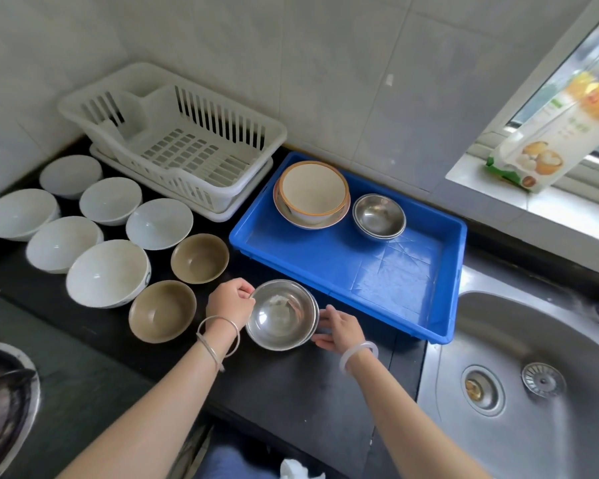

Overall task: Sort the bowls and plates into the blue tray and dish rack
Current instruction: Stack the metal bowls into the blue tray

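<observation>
A steel bowl [281, 314], seemingly a stack of two, sits on the black counter just in front of the blue tray [325, 267]. My left hand [230, 300] pinches its left rim. My right hand [339, 328] cups its right side. Inside the tray stand a cream bowl [312, 190] on an orange-rimmed plate [293, 216] and stacked steel bowls [379, 216]. The white dish rack [173, 140] at the back holds no dishes. Several white bowls [109, 271] and two olive-brown bowls [163, 311] fill the counter on the left.
A steel sink [519, 375] lies to the right, right beside the tray. A stove burner [4, 402] shows at the bottom left. A food package [547, 143] leans on the window sill. Tiled wall runs behind the rack and tray.
</observation>
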`<control>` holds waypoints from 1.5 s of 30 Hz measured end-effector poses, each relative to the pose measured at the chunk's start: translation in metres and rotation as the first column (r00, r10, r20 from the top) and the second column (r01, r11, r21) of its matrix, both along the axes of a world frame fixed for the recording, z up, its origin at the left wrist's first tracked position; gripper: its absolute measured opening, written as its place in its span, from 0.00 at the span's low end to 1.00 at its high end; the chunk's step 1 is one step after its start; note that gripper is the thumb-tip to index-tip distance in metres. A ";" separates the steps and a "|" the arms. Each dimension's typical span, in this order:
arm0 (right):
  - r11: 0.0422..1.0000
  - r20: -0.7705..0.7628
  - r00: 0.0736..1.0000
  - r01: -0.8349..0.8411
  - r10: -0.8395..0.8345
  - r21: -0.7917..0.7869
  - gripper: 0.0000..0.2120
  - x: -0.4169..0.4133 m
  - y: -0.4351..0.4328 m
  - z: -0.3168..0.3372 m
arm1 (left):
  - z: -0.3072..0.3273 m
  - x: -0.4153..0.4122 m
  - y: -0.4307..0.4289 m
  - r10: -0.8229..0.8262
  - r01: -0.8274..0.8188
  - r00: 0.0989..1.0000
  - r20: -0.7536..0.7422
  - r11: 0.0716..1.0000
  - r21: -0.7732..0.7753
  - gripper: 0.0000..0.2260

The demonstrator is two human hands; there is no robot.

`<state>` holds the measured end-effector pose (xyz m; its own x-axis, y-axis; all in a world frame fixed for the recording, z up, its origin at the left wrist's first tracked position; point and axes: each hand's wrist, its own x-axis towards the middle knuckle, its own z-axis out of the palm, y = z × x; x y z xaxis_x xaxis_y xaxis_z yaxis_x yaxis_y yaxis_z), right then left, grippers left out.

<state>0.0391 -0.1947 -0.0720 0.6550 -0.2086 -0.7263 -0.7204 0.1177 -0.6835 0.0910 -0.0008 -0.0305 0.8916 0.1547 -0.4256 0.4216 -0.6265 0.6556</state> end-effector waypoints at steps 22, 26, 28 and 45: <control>0.962 0.043 0.982 -0.172 0.185 -0.212 0.06 0.011 0.004 0.003 | -0.030 -0.004 -0.012 0.238 -0.321 0.936 -0.259 0.878 -0.354 0.06; 0.967 0.106 0.977 -0.162 0.185 -0.198 0.06 0.020 0.002 0.018 | -0.010 0.007 -0.008 0.210 -0.263 0.962 -0.175 0.885 -0.384 0.03; 0.973 0.139 0.975 -0.147 0.173 -0.177 0.07 0.027 -0.002 0.028 | 0.003 0.015 -0.009 0.194 -0.230 0.972 -0.130 0.884 -0.406 0.03; 0.915 0.296 0.948 0.221 -0.120 -0.338 0.04 0.117 -0.141 0.075 | 0.044 0.111 -0.169 0.105 -0.103 0.994 -0.035 0.761 -0.641 0.05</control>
